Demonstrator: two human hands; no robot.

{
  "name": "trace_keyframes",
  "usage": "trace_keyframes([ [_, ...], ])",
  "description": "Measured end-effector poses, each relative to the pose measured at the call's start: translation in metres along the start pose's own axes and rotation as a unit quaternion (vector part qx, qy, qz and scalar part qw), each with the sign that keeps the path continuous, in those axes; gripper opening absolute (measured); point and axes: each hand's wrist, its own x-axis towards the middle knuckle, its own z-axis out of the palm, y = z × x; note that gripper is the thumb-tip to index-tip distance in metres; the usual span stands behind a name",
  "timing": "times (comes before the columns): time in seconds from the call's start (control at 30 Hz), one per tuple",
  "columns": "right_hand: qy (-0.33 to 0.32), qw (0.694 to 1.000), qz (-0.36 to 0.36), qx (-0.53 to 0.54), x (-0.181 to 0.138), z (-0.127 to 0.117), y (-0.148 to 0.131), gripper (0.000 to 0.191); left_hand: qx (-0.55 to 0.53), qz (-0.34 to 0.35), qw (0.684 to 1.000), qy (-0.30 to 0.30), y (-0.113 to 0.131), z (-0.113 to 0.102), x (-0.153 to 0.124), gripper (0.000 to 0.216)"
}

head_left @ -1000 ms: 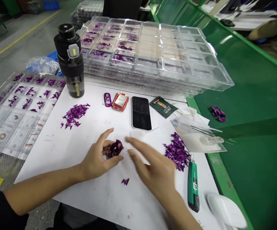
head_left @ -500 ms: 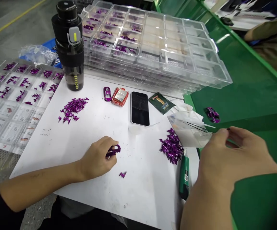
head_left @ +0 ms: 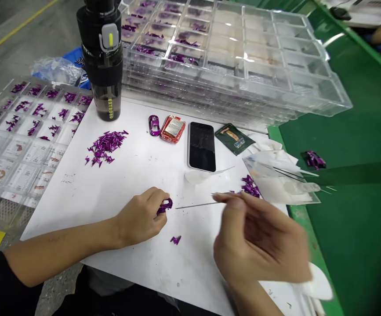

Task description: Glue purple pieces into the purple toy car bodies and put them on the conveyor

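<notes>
My left hand (head_left: 140, 217) rests on the white board (head_left: 137, 175) with its fingers closed round a small purple toy car body (head_left: 165, 205). My right hand (head_left: 259, 241) is lifted over the board's right side and pinches a thin metal tool, probably tweezers (head_left: 197, 204), whose tip points left toward the purple piece. One loose purple part (head_left: 175, 239) lies just below the left hand. A heap of purple parts (head_left: 250, 186) shows beyond the right hand, partly hidden by it.
A black bottle (head_left: 103, 57) stands at the board's back left, near another heap of purple parts (head_left: 104, 145). A purple toy car (head_left: 154, 125), a red case (head_left: 173, 128), a phone (head_left: 201, 146) and a dark sachet (head_left: 234, 138) lie in a row. Stacked clear trays (head_left: 236, 57) stand behind.
My right hand came back from the clear sheets at the green table's edge to the middle of the board, now holding the thin tool. The left hand kept its hold.
</notes>
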Motion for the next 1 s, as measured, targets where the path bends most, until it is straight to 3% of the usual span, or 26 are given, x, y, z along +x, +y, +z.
trace_keyframes([
  [0.07, 0.028, 0.999, -0.026, 0.001, -0.010, 0.013, -0.003, 0.019, 0.000, 0.001, 1.000, -0.003, 0.000, 0.000, 0.000, 0.031],
  [0.23, -0.011, 0.996, -0.089, -0.009, -0.011, 0.023, 0.001, 0.032, -0.002, -0.010, 1.000, -0.013, 0.000, 0.000, 0.000, 0.031],
  [0.4, -0.006, 0.999, -0.038, 0.016, -0.006, 0.014, -0.007, 0.027, -0.020, -0.025, 0.999, -0.003, 0.002, 0.001, -0.001, 0.026],
  [0.53, 0.018, 0.996, -0.085, 0.032, -0.004, 0.009, -0.008, 0.027, -0.058, -0.075, 0.995, -0.016, 0.009, -0.002, 0.002, 0.012],
  [0.73, -0.048, 0.990, -0.106, 0.073, -0.010, 0.011, -0.001, 0.042, -0.087, -0.117, 0.989, -0.025, 0.014, -0.005, 0.005, 0.016],
  [1.0, -0.065, 0.995, -0.059, 0.044, -0.016, 0.011, -0.009, 0.029, -0.092, -0.125, 0.987, -0.030, 0.015, -0.005, 0.005, 0.016],
])
